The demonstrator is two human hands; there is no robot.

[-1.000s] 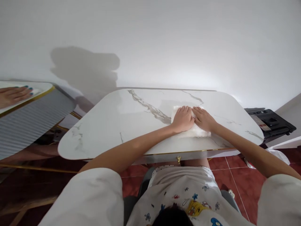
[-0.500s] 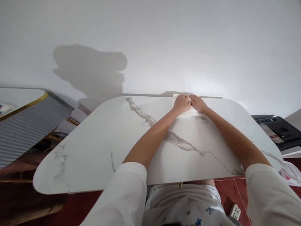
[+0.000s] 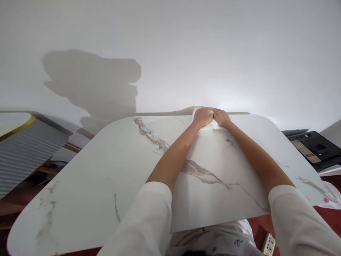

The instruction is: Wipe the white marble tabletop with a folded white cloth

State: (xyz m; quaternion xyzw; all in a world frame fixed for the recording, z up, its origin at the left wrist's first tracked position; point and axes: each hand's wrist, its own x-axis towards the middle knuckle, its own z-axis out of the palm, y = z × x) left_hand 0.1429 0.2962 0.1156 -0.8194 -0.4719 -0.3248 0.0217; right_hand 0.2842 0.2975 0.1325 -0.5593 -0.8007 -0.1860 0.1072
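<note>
left hand (image 3: 203,117) and right hand (image 3: 221,117) touching, both grips curled down on white cloth (image 3: 212,126) at far bench (image 3: 106,170) edge; black machine (image 3: 314,147) right, ribbed table (image 3: 23,149) left.

Bright, soft light fills the scene. Above the far left corner of the tabletop (image 3: 106,170), a large soft-edged shadow (image 3: 93,81) lies on the white wall (image 3: 239,53). Just behind the tabletop's far edge the wall glows brightest. The tabletop carries a dull sheen. Its edges bow with wide-angle distortion, and the sleeves (image 3: 144,220) at its near edge look soft.
</note>
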